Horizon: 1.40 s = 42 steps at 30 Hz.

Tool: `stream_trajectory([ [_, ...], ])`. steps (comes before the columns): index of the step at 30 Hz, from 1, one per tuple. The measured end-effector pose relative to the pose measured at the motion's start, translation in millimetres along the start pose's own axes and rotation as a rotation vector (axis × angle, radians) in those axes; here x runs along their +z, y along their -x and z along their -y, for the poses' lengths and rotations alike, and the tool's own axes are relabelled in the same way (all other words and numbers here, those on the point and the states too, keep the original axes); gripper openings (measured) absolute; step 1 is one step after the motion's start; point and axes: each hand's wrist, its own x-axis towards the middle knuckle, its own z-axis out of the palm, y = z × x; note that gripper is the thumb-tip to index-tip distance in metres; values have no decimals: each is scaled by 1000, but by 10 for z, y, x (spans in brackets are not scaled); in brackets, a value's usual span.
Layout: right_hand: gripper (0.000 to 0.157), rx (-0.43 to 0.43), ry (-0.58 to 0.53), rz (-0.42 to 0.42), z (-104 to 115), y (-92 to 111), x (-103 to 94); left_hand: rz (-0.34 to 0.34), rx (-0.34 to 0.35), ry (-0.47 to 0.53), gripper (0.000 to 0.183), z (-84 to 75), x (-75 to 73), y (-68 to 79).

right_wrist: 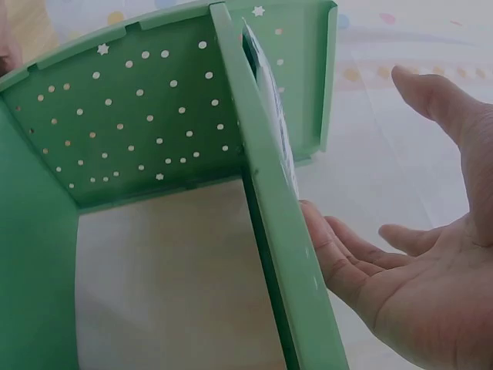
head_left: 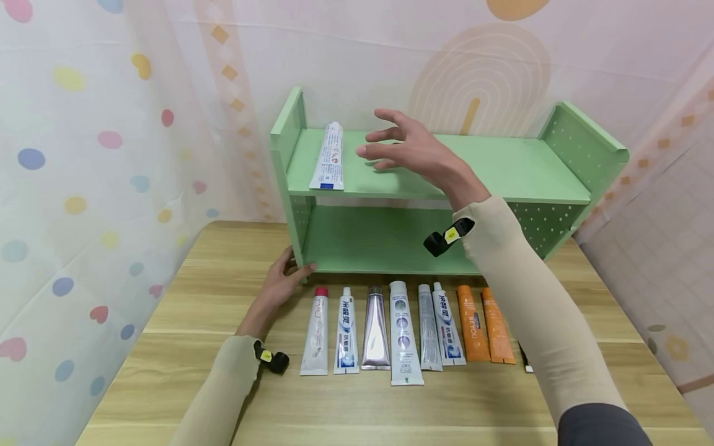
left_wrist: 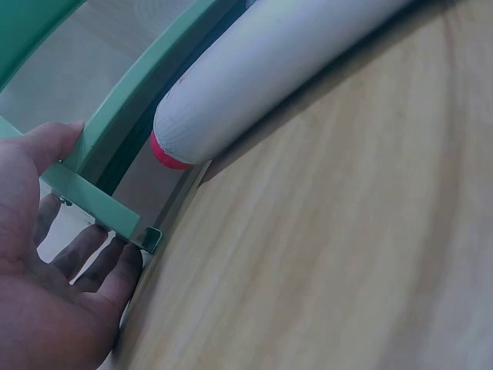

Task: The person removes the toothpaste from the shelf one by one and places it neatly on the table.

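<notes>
A green two-tier shelf [head_left: 390,238] stands on the table. At its lower front left corner my left hand [head_left: 277,283] grips the side panel, thumb on one face and fingers on the other, as the left wrist view [left_wrist: 54,285] also shows. On the upper tier's left end lies a white and blue toothpaste tube [head_left: 330,158], its flat end toward the front edge. My right hand [head_left: 415,147] hovers over the upper tier, right of that tube, with fingers spread and nothing held. The right wrist view shows this hand [right_wrist: 416,262] beyond the board's edge.
A row of tubes lies before the shelf: a red-capped tube [head_left: 317,334], a silver tube [head_left: 376,331], a large white tube [head_left: 405,337], an orange tube [head_left: 473,325] and several more. The right forearm partly hides a dark tube [head_left: 525,359]. Patterned curtains [head_left: 139,124] hang around the table.
</notes>
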Motion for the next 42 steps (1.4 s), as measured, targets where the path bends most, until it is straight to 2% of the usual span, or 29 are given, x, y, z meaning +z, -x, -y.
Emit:
stream_trajectory([
  [10, 101, 69, -6, 40, 91, -179, 129, 1, 9, -2, 82, -20, 19, -8],
  [20, 101, 184, -1, 13, 146, -304, 222, 4, 6, 5, 81, -46, 62, 24],
  [29, 104, 311, 59, -51, 234, -379, 342, 10, 19, 24, 82, -25, 64, 41],
  [36, 104, 352, 178, -114, 306, -432, 472, 5, 9, 23, 82, -29, 83, 54],
  [42, 102, 367, 157, -148, 335, -454, 535, 0, 22, 17, 82, -31, 84, 42],
])
